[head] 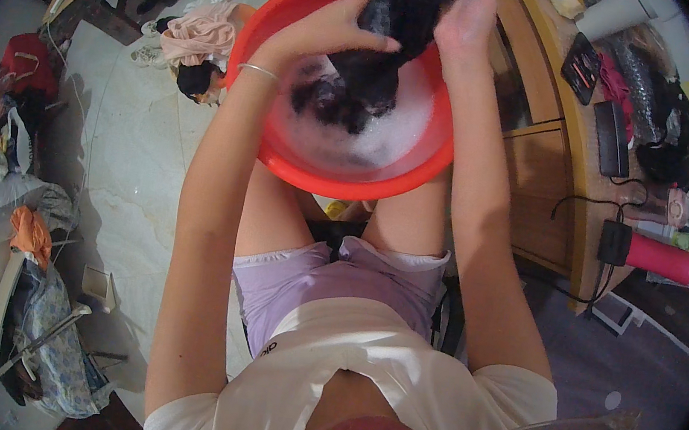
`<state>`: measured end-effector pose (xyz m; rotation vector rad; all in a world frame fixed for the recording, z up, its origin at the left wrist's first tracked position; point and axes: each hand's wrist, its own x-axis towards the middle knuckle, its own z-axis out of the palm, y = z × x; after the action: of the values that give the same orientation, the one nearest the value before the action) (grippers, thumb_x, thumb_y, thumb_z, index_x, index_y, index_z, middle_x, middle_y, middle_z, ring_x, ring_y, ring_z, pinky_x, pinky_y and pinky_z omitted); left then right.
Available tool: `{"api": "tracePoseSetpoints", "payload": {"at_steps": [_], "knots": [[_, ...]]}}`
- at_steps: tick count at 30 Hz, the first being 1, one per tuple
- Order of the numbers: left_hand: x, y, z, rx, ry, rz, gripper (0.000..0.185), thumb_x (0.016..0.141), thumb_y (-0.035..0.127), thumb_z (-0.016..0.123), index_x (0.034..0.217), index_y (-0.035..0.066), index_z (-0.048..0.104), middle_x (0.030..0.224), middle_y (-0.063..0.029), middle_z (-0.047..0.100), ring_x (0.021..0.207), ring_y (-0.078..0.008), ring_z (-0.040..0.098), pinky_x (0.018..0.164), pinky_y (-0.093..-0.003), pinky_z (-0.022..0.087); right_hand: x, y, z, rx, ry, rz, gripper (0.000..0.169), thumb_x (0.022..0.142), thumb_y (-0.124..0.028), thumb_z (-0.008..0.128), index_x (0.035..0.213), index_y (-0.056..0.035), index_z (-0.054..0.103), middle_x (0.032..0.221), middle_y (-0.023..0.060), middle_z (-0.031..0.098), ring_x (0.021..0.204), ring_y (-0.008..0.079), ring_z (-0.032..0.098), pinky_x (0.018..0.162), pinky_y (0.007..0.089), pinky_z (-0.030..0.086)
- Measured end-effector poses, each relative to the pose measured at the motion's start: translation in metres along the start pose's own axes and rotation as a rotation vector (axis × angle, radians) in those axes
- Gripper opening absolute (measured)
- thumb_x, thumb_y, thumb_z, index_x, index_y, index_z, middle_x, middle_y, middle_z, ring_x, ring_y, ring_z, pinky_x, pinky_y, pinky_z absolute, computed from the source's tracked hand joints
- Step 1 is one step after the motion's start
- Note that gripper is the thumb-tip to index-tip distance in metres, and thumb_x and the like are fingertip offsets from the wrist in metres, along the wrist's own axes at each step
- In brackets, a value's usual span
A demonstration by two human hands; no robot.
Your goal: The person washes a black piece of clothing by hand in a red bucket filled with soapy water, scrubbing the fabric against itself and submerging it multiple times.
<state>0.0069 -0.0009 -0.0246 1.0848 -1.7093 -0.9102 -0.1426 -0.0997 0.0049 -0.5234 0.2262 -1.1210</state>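
Note:
A wet black cloth garment [380, 58] is held up over a red plastic basin [348, 188]. My left hand [342, 24] grips its left side with the thumb laid across the front. On the other edge, near the top of the view, my right hand [468, 21] holds the cloth; its fingertips are partly hidden. The garment's lower end hangs down into white suds [392, 140] in the basin. Dark fabric also lies in the foam, and I cannot tell whether it is the same piece. The basin sits just beyond my thighs.
Left of the basin lies a pile of clothes [195, 35] on the tiled floor [136, 125]. On the right, a wooden desk [569, 197] holds a pink bottle [665, 259], a black case [610, 138] and cables. Bags and a folding chair [46, 333] stand far left.

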Motion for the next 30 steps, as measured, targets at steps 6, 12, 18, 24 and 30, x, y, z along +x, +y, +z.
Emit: {"api": "tracePoseSetpoints", "payload": {"at_steps": [6,12,18,24,30], "knots": [[0.006,0.01,-0.028,-0.328,0.314,-0.425,0.041,0.085,0.035,0.058,0.11,0.003,0.059,0.09,-0.0075,0.063,0.082,-0.0159,0.06,0.069,-0.0276,0.048,-0.005,0.013,0.014,-0.473,0.044,-0.327,0.051,0.082,-0.008,0.058,0.131,-0.0073,0.041,0.116,0.0088,0.054,0.107,0.0208,0.051,0.09,0.029,0.04],[0.008,0.018,-0.026,-0.791,0.648,-0.448,0.037,0.084,0.039,0.057,0.095,0.005,0.063,0.088,-0.006,0.065,0.077,-0.0186,0.06,0.068,-0.0293,0.048,0.003,0.027,-0.006,-1.371,0.02,-0.579,0.049,0.085,-0.032,0.059,0.117,0.0047,0.051,0.113,0.018,0.057,0.108,0.0283,0.052,0.091,0.0339,0.04],[0.003,-0.06,-0.039,-1.025,0.566,-0.411,0.035,0.088,0.039,0.05,0.092,0.006,0.061,0.087,-0.0048,0.063,0.077,-0.0177,0.06,0.072,-0.0324,0.05,-0.051,0.082,0.02,-1.765,-0.825,-0.893,0.029,0.079,-0.038,0.061,0.085,-0.0099,0.056,0.089,0.0097,0.059,0.078,0.0293,0.061,0.063,0.0417,0.05],[0.006,-0.012,-0.007,-1.158,0.469,-0.55,0.03,0.092,0.031,0.04,0.094,0.009,0.06,0.09,-0.0076,0.065,0.081,-0.0215,0.063,0.075,-0.04,0.052,0.02,0.071,0.004,-1.816,-0.095,-0.744,0.036,0.084,-0.043,0.054,0.084,-0.0068,0.057,0.075,0.0143,0.061,0.069,0.0354,0.059,0.06,0.0431,0.047],[-0.005,-0.057,-0.02,-1.186,0.489,-0.339,0.026,0.091,0.027,0.04,0.093,0.008,0.058,0.088,-0.005,0.062,0.083,-0.0181,0.06,0.072,-0.0347,0.05,-0.029,0.085,0.012,-1.671,-0.694,-0.909,0.023,0.077,-0.029,0.061,0.072,-0.0083,0.054,0.07,0.0094,0.056,0.066,0.0292,0.058,0.054,0.0383,0.046]]}}
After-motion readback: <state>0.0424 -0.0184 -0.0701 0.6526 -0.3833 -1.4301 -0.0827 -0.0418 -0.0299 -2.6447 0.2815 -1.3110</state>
